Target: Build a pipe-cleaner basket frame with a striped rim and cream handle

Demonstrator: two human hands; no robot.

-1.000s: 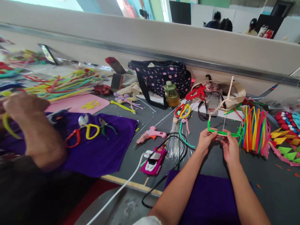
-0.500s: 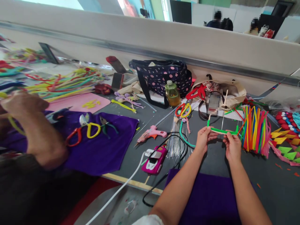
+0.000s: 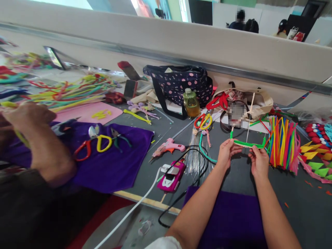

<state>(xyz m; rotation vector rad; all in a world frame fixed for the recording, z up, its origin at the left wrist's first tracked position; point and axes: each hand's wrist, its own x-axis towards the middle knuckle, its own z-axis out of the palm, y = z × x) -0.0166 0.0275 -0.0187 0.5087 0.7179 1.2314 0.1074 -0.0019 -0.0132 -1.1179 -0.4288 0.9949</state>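
Observation:
Between my two hands is a fuzzy green pipe cleaner [image 3: 246, 143], with both ends bent upward and a pale strip along its lower edge. My left hand [image 3: 228, 152] pinches it near the left corner. At its right part, the fingertips of my right hand [image 3: 259, 159] are closed on it. A thin pale stem [image 3: 249, 122] rises behind its middle; whether it is joined on I cannot tell. Just right of my right hand lies a bundle of multicoloured pipe cleaners [image 3: 282, 143]. A bundle of thin wires [image 3: 193, 155] is left of my left hand.
A pink glue gun [image 3: 168, 148] and a magenta car-shaped box [image 3: 171, 176] with cables lie left. Scissors [image 3: 97, 143] and pliers [image 3: 120, 138] rest on purple cloth near a co-worker's arm [image 3: 49, 148]. A bottle [image 3: 191, 103], a dotted bag [image 3: 178, 84] and a beige bag [image 3: 261, 103] stand behind.
My hands and the green pipe cleaner shift very slightly to the right. The pale stem behind it appears higher and more upright. The co-worker's hand moves a little.

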